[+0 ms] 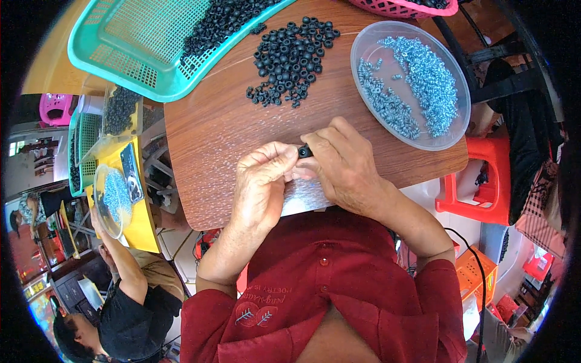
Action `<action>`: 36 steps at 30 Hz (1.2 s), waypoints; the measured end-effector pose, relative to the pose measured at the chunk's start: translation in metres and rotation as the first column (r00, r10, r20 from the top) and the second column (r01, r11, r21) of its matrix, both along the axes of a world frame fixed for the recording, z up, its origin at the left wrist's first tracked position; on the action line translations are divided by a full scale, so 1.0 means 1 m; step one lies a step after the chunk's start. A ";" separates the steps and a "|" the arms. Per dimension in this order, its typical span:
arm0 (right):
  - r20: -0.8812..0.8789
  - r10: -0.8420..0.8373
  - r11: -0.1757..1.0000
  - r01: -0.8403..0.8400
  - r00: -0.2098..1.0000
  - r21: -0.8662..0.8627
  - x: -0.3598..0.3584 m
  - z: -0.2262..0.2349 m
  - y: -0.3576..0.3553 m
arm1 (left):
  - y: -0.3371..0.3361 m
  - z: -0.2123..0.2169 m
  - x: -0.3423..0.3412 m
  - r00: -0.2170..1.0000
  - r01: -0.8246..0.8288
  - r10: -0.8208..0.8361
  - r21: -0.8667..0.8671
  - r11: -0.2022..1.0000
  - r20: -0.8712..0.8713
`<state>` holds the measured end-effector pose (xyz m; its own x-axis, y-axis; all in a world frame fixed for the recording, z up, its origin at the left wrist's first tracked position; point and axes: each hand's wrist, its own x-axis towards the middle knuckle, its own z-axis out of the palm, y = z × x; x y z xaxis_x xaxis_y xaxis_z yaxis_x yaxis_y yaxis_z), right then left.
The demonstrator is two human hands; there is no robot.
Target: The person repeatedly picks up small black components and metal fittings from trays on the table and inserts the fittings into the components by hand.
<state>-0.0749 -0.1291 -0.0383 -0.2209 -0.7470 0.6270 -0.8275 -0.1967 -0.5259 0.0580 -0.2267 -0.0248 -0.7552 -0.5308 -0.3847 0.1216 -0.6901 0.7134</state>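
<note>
Just above the near part of the brown wood-look table (212,145), my two hands meet around a small black round part (304,152) with a hole in its face. My left hand (263,175) pinches it from the left between thumb and fingers. From the right, the curled fingers of my right hand (345,163) close on the same part; some fingertips are hidden. A heap of similar black round parts (293,57) lies beyond my hands. To the far right, a clear round tray (387,80) holds many small bluish-silver metal pieces (426,78).
A green mesh basket (109,36) with black parts overlaps the table's far left. A pink basket (417,8) stands at the far edge. Right of the table is a red stool (508,175). At left, a person in black (130,314) reaches toward a yellow-topped table (144,233).
</note>
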 end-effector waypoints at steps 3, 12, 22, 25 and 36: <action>-0.023 0.052 0.996 -0.053 0.998 -0.070 -0.002 -0.003 -0.002 | 0.003 0.011 -0.003 1.000 -0.008 0.009 -0.040 0.999 0.025; -0.153 0.072 0.993 -0.086 0.985 -0.084 -0.004 -0.007 -0.009 | 0.005 0.009 -0.004 0.997 -0.057 0.058 -0.018 0.998 0.054; -0.354 -0.181 0.982 0.148 0.918 -0.117 -0.083 0.057 -0.021 | -0.059 0.003 0.003 0.962 -0.036 0.173 -0.530 0.847 0.210; -0.427 -0.363 0.931 0.304 0.828 -0.202 -0.143 0.083 -0.034 | -0.093 -0.001 -0.001 0.928 0.033 0.231 -0.683 0.730 0.292; -0.542 -0.671 0.640 0.764 0.506 -0.079 -0.329 0.100 -0.077 | -0.164 -0.016 -0.078 0.897 0.266 0.282 -0.924 0.274 0.342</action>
